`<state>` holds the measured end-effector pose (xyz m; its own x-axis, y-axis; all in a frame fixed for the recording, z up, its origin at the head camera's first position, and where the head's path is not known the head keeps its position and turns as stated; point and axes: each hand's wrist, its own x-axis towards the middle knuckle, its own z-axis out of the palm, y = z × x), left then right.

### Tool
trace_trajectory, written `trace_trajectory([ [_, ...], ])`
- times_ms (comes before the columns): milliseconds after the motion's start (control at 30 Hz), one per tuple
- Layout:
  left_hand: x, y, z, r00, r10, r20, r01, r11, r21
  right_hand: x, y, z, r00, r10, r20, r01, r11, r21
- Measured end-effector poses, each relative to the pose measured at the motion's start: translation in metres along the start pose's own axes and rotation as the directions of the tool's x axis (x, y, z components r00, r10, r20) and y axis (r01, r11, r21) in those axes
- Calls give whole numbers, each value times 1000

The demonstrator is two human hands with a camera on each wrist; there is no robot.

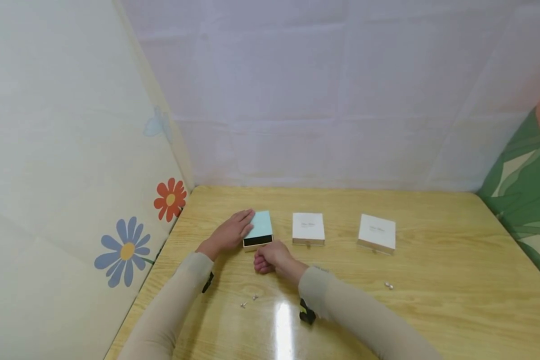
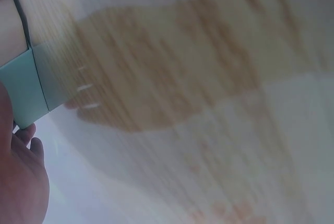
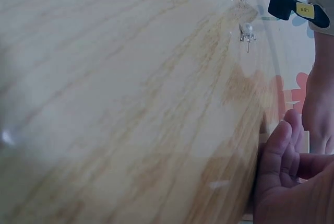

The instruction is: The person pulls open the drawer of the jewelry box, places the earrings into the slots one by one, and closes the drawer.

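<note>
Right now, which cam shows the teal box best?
Head view: the whole teal box shows, left hand resting on it. Left wrist catches only a blurred edge. In the right wrist view I can't make it out.
</note>
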<state>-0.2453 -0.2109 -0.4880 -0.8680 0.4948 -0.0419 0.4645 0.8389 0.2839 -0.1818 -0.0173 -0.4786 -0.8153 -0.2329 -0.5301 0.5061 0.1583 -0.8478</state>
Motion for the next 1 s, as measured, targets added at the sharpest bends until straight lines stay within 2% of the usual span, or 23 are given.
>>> trace_trajectory([
  [300, 1, -1, 2, 999, -6, -45, 2, 997, -82, -7, 2, 0, 1000, -11, 1, 11, 1000, -4],
  [400, 2, -1, 2, 998, -3, -58, -2, 996, -88, -8, 3, 1, 1000, -21, -6, 21, 1000, -10],
  [600, -2, -2, 3, 999, -10, -43, 8, 998, -58, -12, 8, 5, 1000, -9, 8, 9, 1000, -16],
  [767, -5, -1, 3, 997, -4, -80, -1, 998, -61, -16, 8, 7, 1000, -17, -3, 17, 1000, -13],
  [1000, -7, 4, 1, 995, 11, -100, -20, 996, -86, -22, 9, 8, 999, -25, -22, 24, 999, -30],
])
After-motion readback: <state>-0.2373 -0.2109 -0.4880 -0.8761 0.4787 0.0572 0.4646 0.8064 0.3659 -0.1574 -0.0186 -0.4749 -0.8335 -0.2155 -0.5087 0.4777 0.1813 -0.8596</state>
